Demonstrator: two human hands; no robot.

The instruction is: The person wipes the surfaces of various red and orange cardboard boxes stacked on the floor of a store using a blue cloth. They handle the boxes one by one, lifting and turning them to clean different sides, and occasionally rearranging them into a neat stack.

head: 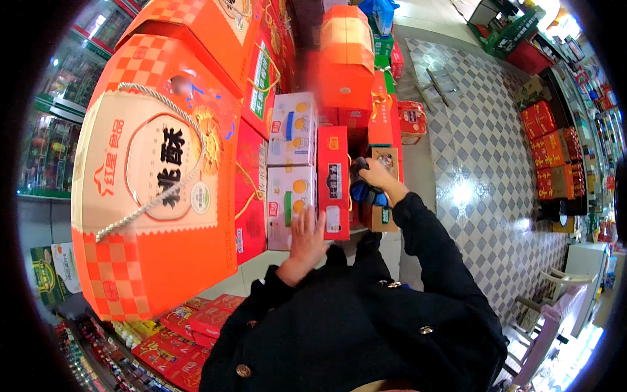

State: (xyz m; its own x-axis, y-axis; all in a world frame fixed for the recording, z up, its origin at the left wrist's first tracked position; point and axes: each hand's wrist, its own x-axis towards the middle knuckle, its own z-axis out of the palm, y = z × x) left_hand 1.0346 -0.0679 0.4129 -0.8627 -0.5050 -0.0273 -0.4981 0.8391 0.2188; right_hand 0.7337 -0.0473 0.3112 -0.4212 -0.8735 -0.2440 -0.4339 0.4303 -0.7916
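My left hand is spread at the near end of a white carton printed with round yellow pictures; whether it touches is not plain. Behind that stands a similar white carton with a blue handle. Between my hands is a narrow red gift box with a dark label. My right hand grips a dark and blue bundle, seemingly cloth, in the gap right of the red box. Beside that wrist stands a brown carton, partly covered by my arm.
A large orange gift box with a rope handle rises on my left. Another orange box stands farther back. Across the checkered floor are a small stool, stacked red cartons and a chair. Red packages lie at lower left.
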